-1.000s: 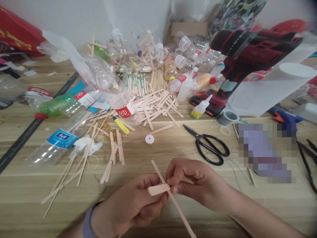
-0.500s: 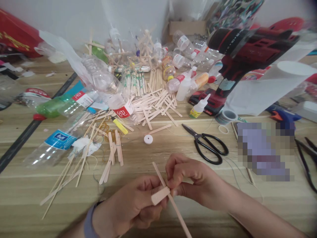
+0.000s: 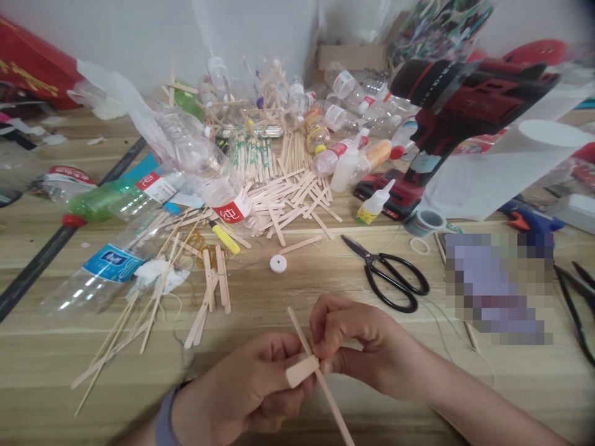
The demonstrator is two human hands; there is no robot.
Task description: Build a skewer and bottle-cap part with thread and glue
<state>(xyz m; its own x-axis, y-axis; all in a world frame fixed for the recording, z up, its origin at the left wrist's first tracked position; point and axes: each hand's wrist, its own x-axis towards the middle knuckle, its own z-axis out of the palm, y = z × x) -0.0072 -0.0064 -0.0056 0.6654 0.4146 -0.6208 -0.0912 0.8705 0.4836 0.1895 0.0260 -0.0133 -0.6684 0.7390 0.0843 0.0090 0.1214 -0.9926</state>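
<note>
Two flat wooden craft sticks meet in a cross at the front of the table: a long craft stick [image 3: 333, 404] slants down to the right, and a shorter-looking stick piece [image 3: 301, 371] lies across it. My left hand [image 3: 260, 384] is closed round the sticks from the left, thumb along the cross piece. My right hand [image 3: 356, 341] pinches at the crossing with thumb and forefinger; whatever is between these fingertips is too small to make out. Black-handled scissors [image 3: 390, 269] lie just beyond my right hand. A white disc [image 3: 278, 264] lies beyond my left hand.
Bundled and loose craft sticks [image 3: 297, 198] spread across the middle back, among plastic bottles [image 3: 232, 207]. A red and black cordless drill [image 3: 441, 118] stands at the back right beside a glue bottle [image 3: 372, 207]. Thin bamboo skewers [image 3: 111, 347] lie at left.
Both hands keep their hold at the crossing of the sticks. The long stick's near end has shifted slightly left; the view has moved a little.
</note>
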